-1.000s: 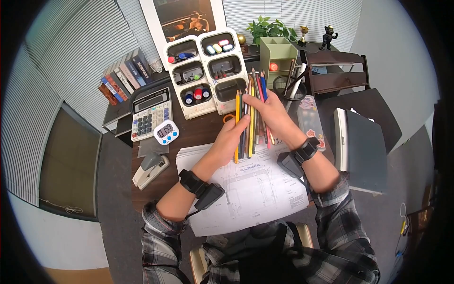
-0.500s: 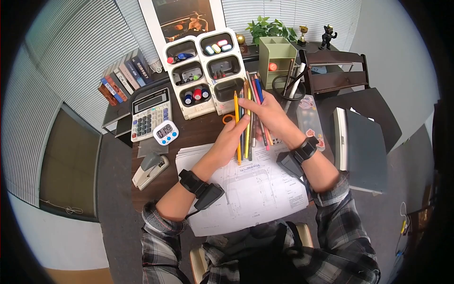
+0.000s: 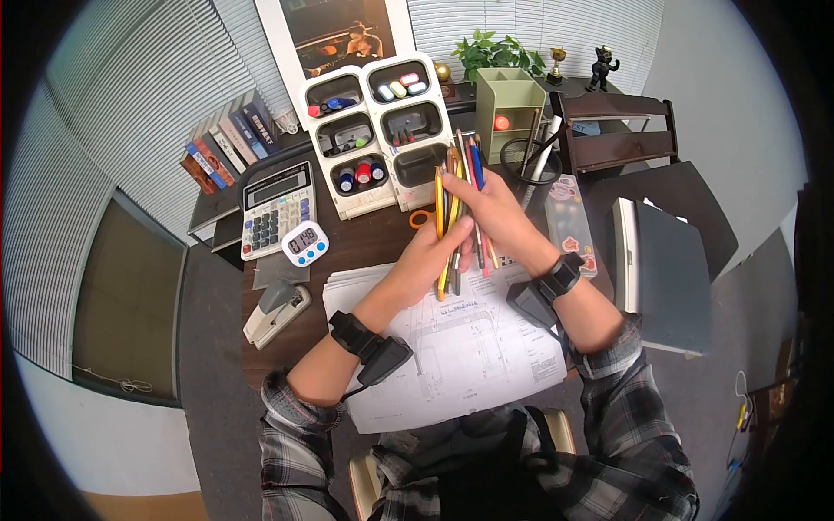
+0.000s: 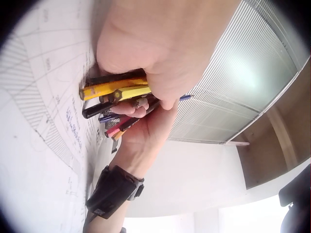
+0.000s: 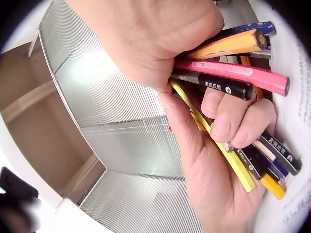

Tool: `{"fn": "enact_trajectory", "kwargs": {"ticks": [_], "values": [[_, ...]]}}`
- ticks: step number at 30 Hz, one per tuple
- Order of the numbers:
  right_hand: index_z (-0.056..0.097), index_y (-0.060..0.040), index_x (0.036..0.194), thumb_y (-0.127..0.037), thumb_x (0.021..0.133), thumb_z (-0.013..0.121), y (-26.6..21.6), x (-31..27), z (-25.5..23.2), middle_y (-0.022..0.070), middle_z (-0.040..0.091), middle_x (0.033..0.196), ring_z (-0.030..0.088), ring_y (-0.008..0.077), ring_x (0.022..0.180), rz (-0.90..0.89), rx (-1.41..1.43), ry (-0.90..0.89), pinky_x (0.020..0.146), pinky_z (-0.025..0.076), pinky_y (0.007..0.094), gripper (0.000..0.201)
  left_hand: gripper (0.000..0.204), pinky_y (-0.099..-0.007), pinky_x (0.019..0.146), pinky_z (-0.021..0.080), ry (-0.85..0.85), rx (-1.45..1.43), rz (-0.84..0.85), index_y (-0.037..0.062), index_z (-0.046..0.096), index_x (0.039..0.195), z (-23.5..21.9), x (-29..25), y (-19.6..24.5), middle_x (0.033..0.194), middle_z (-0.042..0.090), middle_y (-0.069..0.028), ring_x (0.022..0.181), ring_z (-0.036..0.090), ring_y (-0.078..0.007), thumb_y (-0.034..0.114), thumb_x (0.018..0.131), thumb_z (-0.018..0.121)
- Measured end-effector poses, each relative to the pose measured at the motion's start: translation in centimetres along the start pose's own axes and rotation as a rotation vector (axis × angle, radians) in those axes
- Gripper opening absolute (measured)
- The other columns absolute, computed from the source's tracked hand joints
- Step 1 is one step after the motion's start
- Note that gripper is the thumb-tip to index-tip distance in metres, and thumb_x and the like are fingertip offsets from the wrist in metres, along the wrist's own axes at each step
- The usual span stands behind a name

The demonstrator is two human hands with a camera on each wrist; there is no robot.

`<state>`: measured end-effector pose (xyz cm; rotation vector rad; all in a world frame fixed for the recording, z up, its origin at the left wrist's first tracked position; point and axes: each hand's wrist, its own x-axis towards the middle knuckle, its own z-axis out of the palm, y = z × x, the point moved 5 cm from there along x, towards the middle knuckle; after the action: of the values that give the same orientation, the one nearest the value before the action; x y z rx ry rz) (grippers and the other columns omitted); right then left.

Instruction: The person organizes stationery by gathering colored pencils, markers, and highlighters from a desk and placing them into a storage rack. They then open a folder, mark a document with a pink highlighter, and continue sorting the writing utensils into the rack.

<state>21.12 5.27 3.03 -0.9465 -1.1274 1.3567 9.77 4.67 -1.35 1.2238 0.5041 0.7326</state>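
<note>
In the head view both hands hold a bunch of pencils upright above the papers. My left hand (image 3: 423, 263) grips several of them, including a yellow pencil (image 3: 440, 201), its thumb across the front. Close against it, my right hand (image 3: 501, 214) clasps others, among them a blue pencil (image 3: 475, 163). A pink pencil (image 5: 243, 73) and a black pencil (image 5: 214, 82) stick out under the right palm in the right wrist view. There, left fingertips (image 5: 221, 127) curl round a light yellow pencil (image 5: 238, 167). Orange-yellow pencil ends (image 4: 114, 90) project below the left palm in the left wrist view.
Printed sheets (image 3: 452, 373) lie below the hands. Beyond them stands a white organizer (image 3: 382, 139) with pens and markers. A calculator (image 3: 278, 208), timer (image 3: 305, 243) and stapler (image 3: 276, 313) are left; a mesh pen cup (image 3: 534, 165) and clear case (image 3: 569, 217) are right.
My left hand has shifted slightly right, closer against the right hand. The pencils have drawn closer together, and the left-hand ones lean differently. My right hand has barely moved.
</note>
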Motion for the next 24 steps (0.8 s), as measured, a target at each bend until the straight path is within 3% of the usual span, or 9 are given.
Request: {"fn": "enact_trajectory", "kwargs": {"ticks": [2,5,7,11,14,16,20,24], "values": [[0.054,-0.0019,0.110,-0.027,0.100,0.059,0.5,0.3,0.0,0.0044,0.062,0.075,0.060,0.0112,0.051,-0.020,0.008,0.013,0.041,0.049,0.0252,0.028,0.022,-0.0245,0.057,0.043,-0.041,0.057,0.024,0.0052,0.053,0.099,0.1,-0.1,0.2,0.079,0.052,-0.0006,0.065,0.052,-0.0096,0.027,0.103,0.054],[0.053,-0.0014,0.109,-0.031,0.100,0.057,0.9,0.6,-0.2,0.0067,0.063,0.084,0.063,0.0174,0.052,-0.083,0.010,0.055,0.036,0.052,0.0305,0.031,0.019,-0.0224,0.055,0.041,-0.038,0.111,0.051,0.0049,0.054,0.099,0.3,-0.2,0.7,0.077,0.052,0.0011,0.062,0.050,-0.0069,0.023,0.100,0.060],[0.055,-0.0031,0.107,-0.033,0.102,0.055,0.6,0.1,0.0,0.0062,0.064,0.087,0.064,0.0148,0.061,-0.048,-0.001,0.061,0.047,0.053,0.0279,0.031,0.018,-0.0226,0.053,0.040,0.006,0.174,0.071,0.0039,0.054,0.099,0.5,-0.3,1.2,0.076,0.053,0.0009,0.061,0.050,-0.0063,0.019,0.097,0.064],[0.058,-0.0039,0.105,-0.035,0.103,0.053,-0.2,-1.0,0.6,0.0054,0.065,0.088,0.064,0.0120,0.070,0.084,0.051,0.019,0.057,0.053,0.0263,0.032,0.018,-0.0226,0.053,0.042,-0.019,0.250,0.068,0.0026,0.055,0.100,0.8,-0.4,1.4,0.075,0.055,0.0005,0.061,0.052,-0.0061,0.015,0.094,0.066],[0.058,-0.0037,0.108,-0.036,0.103,0.052,0.1,-0.8,0.8,0.0051,0.065,0.089,0.064,0.0116,0.075,0.065,0.093,0.029,0.064,0.053,0.0270,0.033,0.022,-0.0231,0.054,0.045,0.030,0.248,0.116,0.0014,0.054,0.102,1.0,-0.5,1.6,0.080,0.057,-0.0005,0.064,0.055,-0.0065,0.013,0.092,0.069],[0.058,-0.0039,0.108,-0.037,0.103,0.052,0.6,-0.4,0.7,0.0050,0.066,0.091,0.065,0.0121,0.078,0.022,0.127,0.049,0.070,0.054,0.0275,0.034,0.028,-0.0238,0.056,0.048,0.182,0.386,0.156,0.0003,0.053,0.106,0.7,-0.7,2.1,0.084,0.057,-0.0010,0.066,0.057,-0.0066,0.015,0.090,0.070],[0.059,-0.0044,0.108,-0.037,0.103,0.051,0.9,-0.2,0.5,0.0052,0.067,0.092,0.065,0.0122,0.080,0.014,0.139,0.039,0.074,0.054,0.0274,0.034,0.037,-0.0251,0.061,0.051,0.232,0.424,0.164,-0.0013,0.051,0.115,0.3,-0.5,1.8,0.089,0.059,-0.0025,0.072,0.059,-0.0081,0.016,0.089,0.072],[0.058,-0.0044,0.110,-0.037,0.103,0.050,1.0,-0.1,0.8,0.0062,0.067,0.093,0.066,0.0139,0.082,0.006,0.207,0.041,0.075,0.055,0.0283,0.034,0.040,-0.0295,0.052,0.051,0.267,0.488,0.202,-0.0050,0.055,0.113,-0.1,-0.5,2.0,0.081,0.063,-0.0084,0.060,0.063,-0.0136,0.018,0.086,0.074]]}}
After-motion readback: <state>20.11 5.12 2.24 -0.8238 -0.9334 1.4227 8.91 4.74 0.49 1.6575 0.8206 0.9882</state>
